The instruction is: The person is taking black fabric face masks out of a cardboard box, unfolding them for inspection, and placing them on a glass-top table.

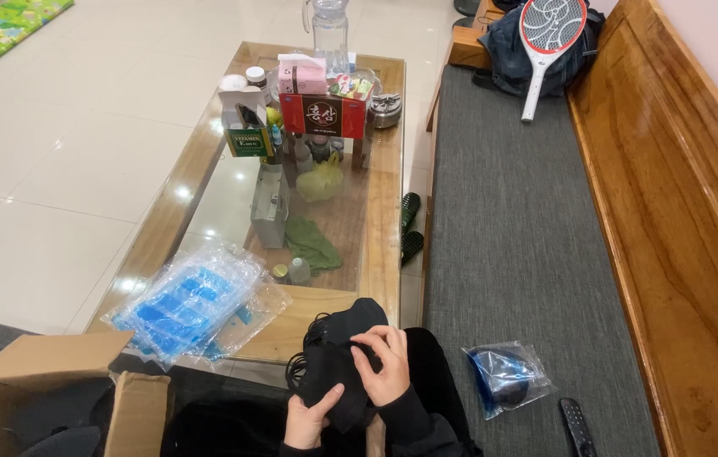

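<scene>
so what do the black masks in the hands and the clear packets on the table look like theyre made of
Stack of black face masks, held by left hand and right hand: looks like soft matte fabric with thin ear loops. Clear packets with blue inside: thin glossy plastic film, wrinkled and reflecting light.

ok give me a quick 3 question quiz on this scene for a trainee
1. True or false: both hands grip the stack of black face masks.
2. What lies on the grey bench cushion nearest the right hand? A) red racket B) clear bag with a blue item C) cardboard box
3. Fill in: the pile of clear blue packets lies on the ____ table, ahead of the left hand.

Key: 1 true. 2 B, the clear bag. 3 glass-topped.
</scene>
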